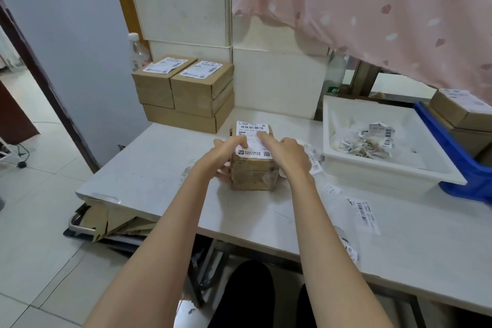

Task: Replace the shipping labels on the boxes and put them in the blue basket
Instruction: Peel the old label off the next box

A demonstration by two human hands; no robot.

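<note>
Far left on the tabletop (pixel 159 181), five boxes (pixel 183 93) sit stacked, two showing labels. At centre, one box (pixel 253 168) carries a label (pixel 254 141); the left hand (pixel 226 152) and right hand (pixel 288 153) press extended fingers (pixel 262 137) flat on it, gripping nothing. Right, a white tray (pixel 386 168) holds scraps. The blue basket (pixel 452 146) is cut off, its boxes partly hidden.

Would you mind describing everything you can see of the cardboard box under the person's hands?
The brown cardboard box stands flat on the white table, ahead of the stacked boxes. Its front looks scuffed and seems to carry clear tape. A white shipping label with a barcode and QR code lies on its top. The left hand and right hand press the label with extended index fingers; the left hand's other fingers touch the box's side.
</note>
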